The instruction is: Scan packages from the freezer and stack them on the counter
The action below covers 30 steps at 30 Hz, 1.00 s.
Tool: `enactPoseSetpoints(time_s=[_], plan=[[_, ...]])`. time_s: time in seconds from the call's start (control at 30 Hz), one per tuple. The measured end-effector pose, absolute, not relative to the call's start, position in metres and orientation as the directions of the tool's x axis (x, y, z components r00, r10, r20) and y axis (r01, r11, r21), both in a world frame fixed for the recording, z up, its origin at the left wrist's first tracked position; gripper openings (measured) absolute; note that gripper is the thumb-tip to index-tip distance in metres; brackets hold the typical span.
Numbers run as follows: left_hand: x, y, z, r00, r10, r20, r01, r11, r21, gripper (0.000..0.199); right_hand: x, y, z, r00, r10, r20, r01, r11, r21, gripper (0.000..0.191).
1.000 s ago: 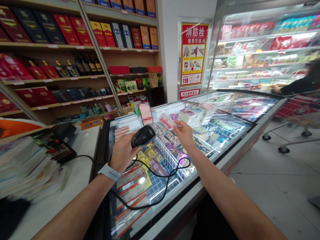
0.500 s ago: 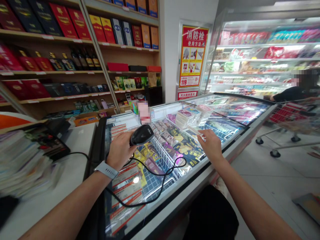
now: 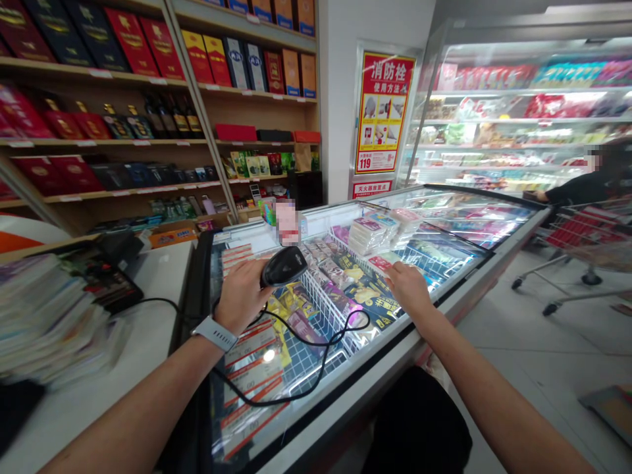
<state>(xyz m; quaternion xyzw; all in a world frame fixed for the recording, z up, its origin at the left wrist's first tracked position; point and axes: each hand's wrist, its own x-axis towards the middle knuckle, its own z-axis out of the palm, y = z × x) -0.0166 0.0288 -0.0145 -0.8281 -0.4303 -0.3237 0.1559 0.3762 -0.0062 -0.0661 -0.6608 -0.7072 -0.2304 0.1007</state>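
My left hand (image 3: 243,295) is wrapped round a black barcode scanner (image 3: 283,266), held above the glass at the near left of a chest freezer (image 3: 390,329). A black cable (image 3: 323,359) loops across the glass below it. My right hand (image 3: 409,287) has its fingers closed on a flat packet with a pinkish-red label (image 3: 380,263), most of it hidden by the fingers. Just beyond it, stacks of similar white packets (image 3: 368,235) with pink and blue labels stand on the freezer top. Wire baskets of wrapped frozen goods show through the glass.
A pile of papers (image 3: 54,316) lies on the white counter (image 3: 158,276) at left. Shelves of boxes and bottles (image 3: 261,112) stand behind. At right, a person in dark clothing (image 3: 587,187) is by a shopping cart (image 3: 582,230), with a lit display fridge (image 3: 508,122) beyond.
The packet in my right hand has turned from edge-on to show its pinkish-red label. My left hand keeps the scanner in nearly the same place. The cart has shifted slightly right.
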Motion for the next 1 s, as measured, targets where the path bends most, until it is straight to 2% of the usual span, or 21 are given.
enactPoseSetpoints(time_s=[0.27, 0.77, 1.0], plan=[[-0.0162, 0.0275, -0.0137, 0.419, 0.602, 0.679, 0.809, -0.587, 0.021, 0.027, 0.3775, -0.0036, -0.0701, -0.109, 0.885, 0.453, 0.984, 0.030, 0.177, 0.029], [-0.0135, 0.0264, -0.0129, 0.423, 0.620, 0.661, 0.819, -0.573, 0.014, 0.025, 0.3720, -0.0061, -0.0680, -0.029, 0.832, 0.554, 0.995, -0.027, 0.093, 0.033], [-0.0134, 0.0248, -0.0133, 0.423, 0.628, 0.653, 0.814, -0.580, 0.030, 0.027, 0.3702, -0.0067, -0.0666, -0.017, 0.811, 0.585, 0.999, -0.005, 0.037, 0.032]])
